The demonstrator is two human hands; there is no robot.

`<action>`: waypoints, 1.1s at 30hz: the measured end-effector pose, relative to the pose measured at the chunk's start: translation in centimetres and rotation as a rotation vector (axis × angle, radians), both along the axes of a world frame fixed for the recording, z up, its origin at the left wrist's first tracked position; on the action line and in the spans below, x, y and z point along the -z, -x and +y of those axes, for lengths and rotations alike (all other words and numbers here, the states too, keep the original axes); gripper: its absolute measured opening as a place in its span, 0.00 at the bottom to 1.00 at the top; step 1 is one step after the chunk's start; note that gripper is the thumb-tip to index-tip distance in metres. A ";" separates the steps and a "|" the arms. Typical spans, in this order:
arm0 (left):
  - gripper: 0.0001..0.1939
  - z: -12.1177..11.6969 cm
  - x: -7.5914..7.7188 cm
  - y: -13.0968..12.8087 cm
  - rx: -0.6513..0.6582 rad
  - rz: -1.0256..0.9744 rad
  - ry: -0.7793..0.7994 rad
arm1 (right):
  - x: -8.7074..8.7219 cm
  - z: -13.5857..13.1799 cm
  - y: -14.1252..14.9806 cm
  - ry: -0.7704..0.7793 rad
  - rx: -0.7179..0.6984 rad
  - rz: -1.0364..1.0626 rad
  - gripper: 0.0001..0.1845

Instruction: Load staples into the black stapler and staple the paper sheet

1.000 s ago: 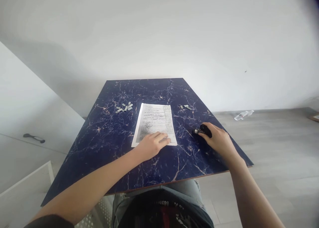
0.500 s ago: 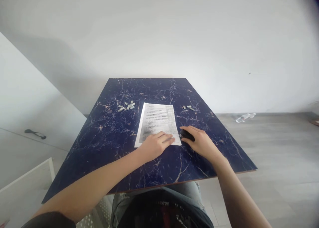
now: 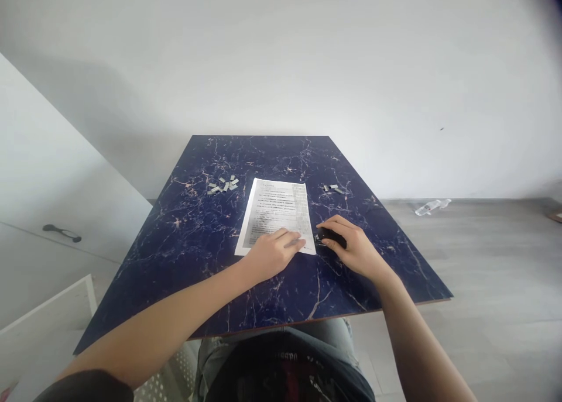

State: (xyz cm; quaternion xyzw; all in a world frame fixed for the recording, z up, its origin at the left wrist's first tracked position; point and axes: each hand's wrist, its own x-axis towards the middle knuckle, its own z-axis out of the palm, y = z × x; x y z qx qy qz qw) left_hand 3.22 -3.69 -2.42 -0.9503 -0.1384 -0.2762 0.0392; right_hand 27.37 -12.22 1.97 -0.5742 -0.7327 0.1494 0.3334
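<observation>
A printed sheet of paper [image 3: 277, 212] lies in the middle of the dark blue marbled table [image 3: 211, 273]. My left hand [image 3: 270, 253] rests flat on the sheet's near edge, fingers stretched out. My right hand [image 3: 351, 247] is closed round a small black stapler [image 3: 328, 235], which sits at the paper's near right corner. A heap of several staple strips [image 3: 223, 185] lies to the left of the sheet, and a couple more staple strips [image 3: 332, 188] lie to its right.
A white wall stands behind the table. A white cabinet with a black handle [image 3: 61, 232] is on the left. A plastic bottle [image 3: 432, 206] lies on the grey floor at the right. My lap shows below the table's near edge.
My right hand has carried the stapler leftward from the table's right side to the paper's near right corner. My left hand has stayed on the sheet.
</observation>
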 end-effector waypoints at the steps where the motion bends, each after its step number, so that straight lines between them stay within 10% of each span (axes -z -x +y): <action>1: 0.15 0.0 0.0 0.0 0.008 0.011 -0.009 | 0.0 -0.1 0.0 0.005 0.002 -0.002 0.15; 33: 0.13 0.1 0.1 -0.1 0.040 0.068 -0.036 | 0.1 -0.1 0.5 0.050 0.000 -0.031 0.14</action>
